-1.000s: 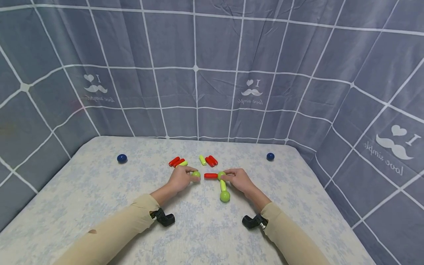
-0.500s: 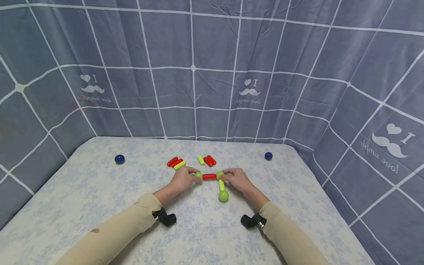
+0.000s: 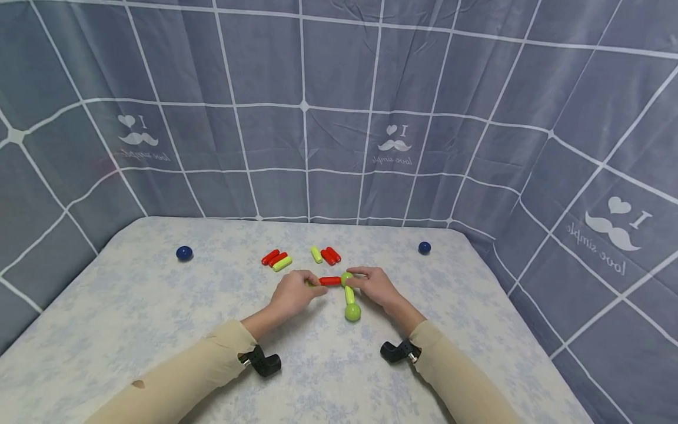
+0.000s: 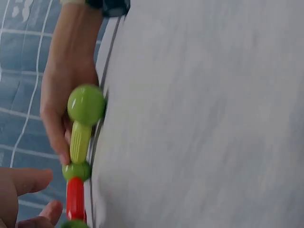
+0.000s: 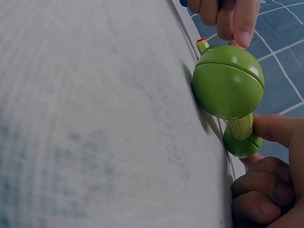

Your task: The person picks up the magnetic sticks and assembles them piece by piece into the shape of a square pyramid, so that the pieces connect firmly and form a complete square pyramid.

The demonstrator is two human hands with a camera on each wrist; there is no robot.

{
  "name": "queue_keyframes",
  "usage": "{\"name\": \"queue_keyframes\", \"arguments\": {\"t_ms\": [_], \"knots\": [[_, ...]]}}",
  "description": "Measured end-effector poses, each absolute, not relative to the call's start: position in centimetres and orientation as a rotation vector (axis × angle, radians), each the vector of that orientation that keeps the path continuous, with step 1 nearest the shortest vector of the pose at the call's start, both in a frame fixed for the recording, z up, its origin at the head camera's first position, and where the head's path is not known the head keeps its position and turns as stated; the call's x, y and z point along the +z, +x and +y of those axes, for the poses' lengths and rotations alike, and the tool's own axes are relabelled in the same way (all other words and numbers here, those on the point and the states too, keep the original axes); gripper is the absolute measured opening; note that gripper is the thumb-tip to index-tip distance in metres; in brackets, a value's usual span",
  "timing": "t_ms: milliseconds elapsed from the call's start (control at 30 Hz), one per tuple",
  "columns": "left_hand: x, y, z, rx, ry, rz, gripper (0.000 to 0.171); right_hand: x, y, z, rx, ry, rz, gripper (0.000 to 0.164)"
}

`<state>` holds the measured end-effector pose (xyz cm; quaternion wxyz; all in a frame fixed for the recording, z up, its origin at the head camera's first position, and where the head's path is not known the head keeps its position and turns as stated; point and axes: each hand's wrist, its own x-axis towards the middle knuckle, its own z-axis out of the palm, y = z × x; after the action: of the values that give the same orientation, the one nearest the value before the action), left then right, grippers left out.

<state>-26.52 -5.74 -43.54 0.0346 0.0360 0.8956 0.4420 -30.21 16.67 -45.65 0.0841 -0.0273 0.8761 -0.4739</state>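
Magnetic-looking rods and balls form an L on the table. Its red rod runs from the green corner ball to a green end ball beside my left hand. From the corner, a yellow-green rod points toward me and ends in another green ball. My right hand pinches the corner ball between thumb and fingers. My left hand is at the red rod's left end, mostly hiding that ball in the head view. In the left wrist view its fingers are spread and apart from the ball.
Farther back lie two red rods with a yellow-green rod on the left, and another yellow-green rod beside two red rods. Dark blue balls sit at back left and back right. A grey curtain surrounds the table.
The left hand has brought its green ball rightward to the red rod's free end, and its fingers have since loosened. The right hand keeps hold of the corner ball. The view has shifted slightly.
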Motion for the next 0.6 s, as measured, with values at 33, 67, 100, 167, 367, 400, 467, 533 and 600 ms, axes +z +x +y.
{"name": "queue_keyframes", "arguments": {"t_ms": [33, 67, 100, 167, 367, 400, 467, 533, 600], "knots": [[-43.5, -26.2, -5.4, 1.348, 0.145, 2.743, 0.020, -45.6, -30.1, 16.7, -1.426, -0.088, 2.607, 0.042], [-43.5, -25.9, -5.0, 1.334, 0.178, 2.737, 0.020, -45.6, -30.1, 16.8, -1.438, -0.092, 2.597, 0.042], [-43.6, -25.6, -4.5, 1.320, 0.201, 2.738, 0.021, -45.5, -30.0, 16.8, -1.445, -0.095, 2.593, 0.042], [-43.6, -25.1, -3.7, 1.284, 0.231, 2.745, 0.024, -45.5, -29.9, 17.0, -1.454, -0.115, 2.586, 0.042], [-43.8, -23.9, -1.4, 1.153, 0.353, 2.724, 0.038, -45.5, -29.7, 17.2, -1.469, -0.163, 2.577, 0.037], [-43.7, -23.8, -1.1, 1.143, 0.371, 2.720, 0.041, -45.5, -29.7, 17.3, -1.466, -0.166, 2.580, 0.036], [-43.7, -23.6, -0.5, 1.123, 0.405, 2.726, 0.046, -45.4, -29.6, 17.2, -1.460, -0.161, 2.578, 0.035], [-43.6, -23.4, -0.1, 1.117, 0.425, 2.738, 0.050, -45.3, -29.6, 17.2, -1.455, -0.161, 2.577, 0.034], [-43.6, -23.3, 0.2, 1.109, 0.428, 2.751, 0.051, -45.3, -29.5, 17.3, -1.457, -0.162, 2.572, 0.033]]}}
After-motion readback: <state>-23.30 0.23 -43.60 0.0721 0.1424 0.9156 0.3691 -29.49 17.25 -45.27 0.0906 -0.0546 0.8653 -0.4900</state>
